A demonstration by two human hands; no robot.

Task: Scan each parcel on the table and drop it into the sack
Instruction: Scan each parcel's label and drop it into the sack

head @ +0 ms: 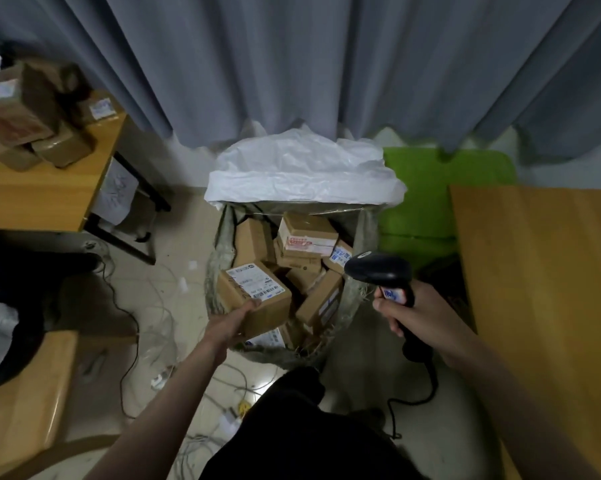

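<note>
- Brown cardboard parcel [254,296] sits in the left hand [235,325], held over the near-left rim of the sack [219,258]; thumb on top by the label, fingers curled under the near end.
- The parcel's long axis runs from near-right to far-left, label face up with the barcode toward the near side; its far-left corner overhangs the sack's edge.
- The sack's mouth is open, white liner [302,168] folded back at the far side against the grey curtain [292,64]; other boxes [307,233] fill it to just below the rim, leaving a dip in the middle.
- Right hand [417,313] is clenched round the grip of a black scanner [378,268], head pointing left toward the sack, just off the sack's right rim; its cable trails down near the body.
- A wooden table [552,289] edge closes the right side; a green bin [430,188] stands beyond it.
- Far left, a second table [49,195] carries stacked parcels [32,116]; bare floor with loose cables [129,323] lies between it and the sack.
</note>
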